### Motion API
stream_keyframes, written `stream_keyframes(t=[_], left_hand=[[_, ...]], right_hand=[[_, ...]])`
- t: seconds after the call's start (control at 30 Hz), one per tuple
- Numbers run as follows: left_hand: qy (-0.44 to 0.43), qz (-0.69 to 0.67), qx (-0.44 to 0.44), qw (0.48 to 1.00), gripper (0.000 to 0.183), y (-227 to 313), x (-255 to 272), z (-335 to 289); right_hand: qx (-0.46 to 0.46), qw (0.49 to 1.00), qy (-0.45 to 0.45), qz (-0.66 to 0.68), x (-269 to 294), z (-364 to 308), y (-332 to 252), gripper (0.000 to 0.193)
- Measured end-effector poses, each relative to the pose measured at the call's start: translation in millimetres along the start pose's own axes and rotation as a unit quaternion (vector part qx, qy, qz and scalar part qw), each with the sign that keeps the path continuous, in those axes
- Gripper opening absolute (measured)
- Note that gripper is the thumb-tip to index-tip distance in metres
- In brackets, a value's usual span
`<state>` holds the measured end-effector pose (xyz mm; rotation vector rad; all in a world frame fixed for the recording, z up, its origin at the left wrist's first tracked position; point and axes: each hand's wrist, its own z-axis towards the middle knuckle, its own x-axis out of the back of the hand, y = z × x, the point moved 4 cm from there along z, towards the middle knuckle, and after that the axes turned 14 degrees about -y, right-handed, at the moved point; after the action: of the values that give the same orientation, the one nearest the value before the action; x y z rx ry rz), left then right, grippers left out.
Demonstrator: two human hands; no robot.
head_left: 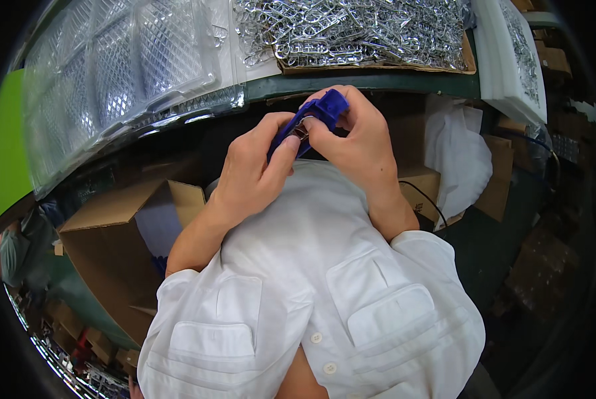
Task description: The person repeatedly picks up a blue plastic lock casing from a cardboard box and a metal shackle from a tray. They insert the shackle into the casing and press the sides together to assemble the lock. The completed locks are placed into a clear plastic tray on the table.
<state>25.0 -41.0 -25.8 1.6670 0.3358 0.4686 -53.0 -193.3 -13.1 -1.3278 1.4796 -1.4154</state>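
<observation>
The left hand (250, 167) and right hand (359, 145) grip a blue plastic piece (333, 104) between them, just beyond the white shirt (278, 226), both thumbs at a small metal part (301, 131) in it. Farther out, on the green table (411, 82), a shallow cardboard box (469, 56) holds heaped metal clips (371, 33), with clear plastic trays (115, 76) to its left.

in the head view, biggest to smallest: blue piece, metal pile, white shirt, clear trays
1. White shirt
2. Clear trays
3. Metal pile
4. Blue piece, partly covered
</observation>
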Motion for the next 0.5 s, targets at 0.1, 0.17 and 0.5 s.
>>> stream_keyframes(t=[0.1,0.17,0.5], left_hand=[[0.014,0.003,-0.018,1.000,0.014,-1.7,-0.9,-2.8],[0.022,0.059,-0.039,0.997,0.013,-2.6,-2.0,-1.9],[0.043,0.119,-0.048,0.991,0.007,-9.1,-10.1,-9.8]], right_hand=[[0.007,0.998,0.010,-0.059,2.0,-8.4,-8.0,0.026],[0.012,0.998,0.028,-0.058,2.4,-13.0,-12.7,0.026],[0.002,0.999,0.030,-0.037,-5.5,-19.4,-8.9,0.019]])
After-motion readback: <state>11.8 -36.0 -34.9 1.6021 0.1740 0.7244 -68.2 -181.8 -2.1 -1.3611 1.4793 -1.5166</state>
